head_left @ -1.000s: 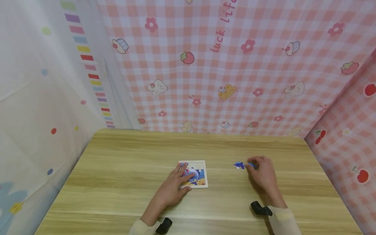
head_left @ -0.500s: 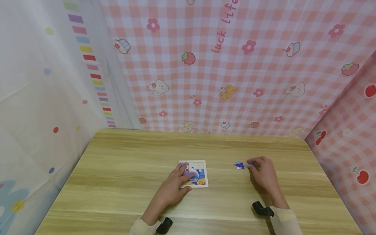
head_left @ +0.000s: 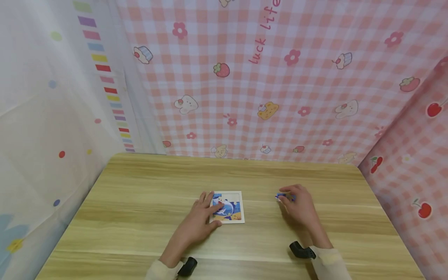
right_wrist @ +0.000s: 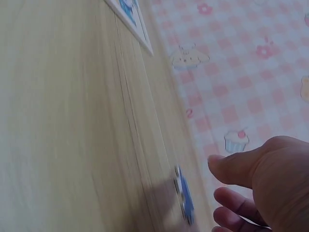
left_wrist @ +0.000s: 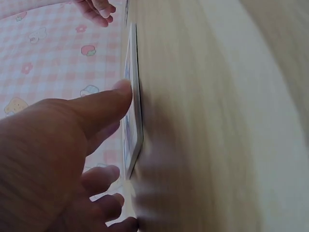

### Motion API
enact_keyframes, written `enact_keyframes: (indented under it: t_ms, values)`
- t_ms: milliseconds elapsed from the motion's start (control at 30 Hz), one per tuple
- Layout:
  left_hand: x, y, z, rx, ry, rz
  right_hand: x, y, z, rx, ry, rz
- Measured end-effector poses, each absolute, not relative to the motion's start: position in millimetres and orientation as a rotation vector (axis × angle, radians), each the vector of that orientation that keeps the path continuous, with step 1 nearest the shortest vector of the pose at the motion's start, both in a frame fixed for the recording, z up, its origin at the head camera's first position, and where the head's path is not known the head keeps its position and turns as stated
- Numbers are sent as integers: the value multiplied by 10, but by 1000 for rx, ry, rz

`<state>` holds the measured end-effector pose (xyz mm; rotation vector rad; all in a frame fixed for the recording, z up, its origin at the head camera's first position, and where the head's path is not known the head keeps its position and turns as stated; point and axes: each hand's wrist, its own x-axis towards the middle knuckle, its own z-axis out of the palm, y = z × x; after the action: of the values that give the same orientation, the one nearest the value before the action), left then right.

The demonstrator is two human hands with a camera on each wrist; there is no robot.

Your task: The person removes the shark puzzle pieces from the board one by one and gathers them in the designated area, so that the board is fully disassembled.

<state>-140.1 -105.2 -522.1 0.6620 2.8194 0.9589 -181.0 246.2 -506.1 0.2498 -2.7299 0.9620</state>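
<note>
A square jigsaw puzzle (head_left: 229, 212) with a blue and orange picture sits in a white-rimmed tray (head_left: 243, 210). Part of its upper right is pale, without picture. My left hand (head_left: 196, 222) rests at the tray's left side, index finger extended onto the picture, thumb near the lower edge. Loose blue puzzle pieces (head_left: 279, 197) lie farther right on the table, partly covered by my right hand (head_left: 301, 206). In the right wrist view, a blue piece (right_wrist: 185, 197) is on the wood, while the thumb and bent fingers hover beside it with nothing seen between them.
The wood-grain table (head_left: 157, 186) reaches back to a pink checked cloth (head_left: 245, 89). White cloth (head_left: 42, 128) hangs at the left and a cherry-patterned cloth (head_left: 413, 175) at the right. Black devices are strapped to both wrists.
My right hand has shifted left, from the right-hand loose piece to over the left one. The left index finger has drawn slightly left across the puzzle, uncovering more of the picture.
</note>
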Motion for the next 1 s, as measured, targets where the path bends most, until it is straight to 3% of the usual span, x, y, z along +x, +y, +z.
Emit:
enact_keyframes:
  t_ms: [1000]
  values:
    - [-1396,-1112,-5264,702,2804,941,-1860,1365,-5060,370,-2838,1203]
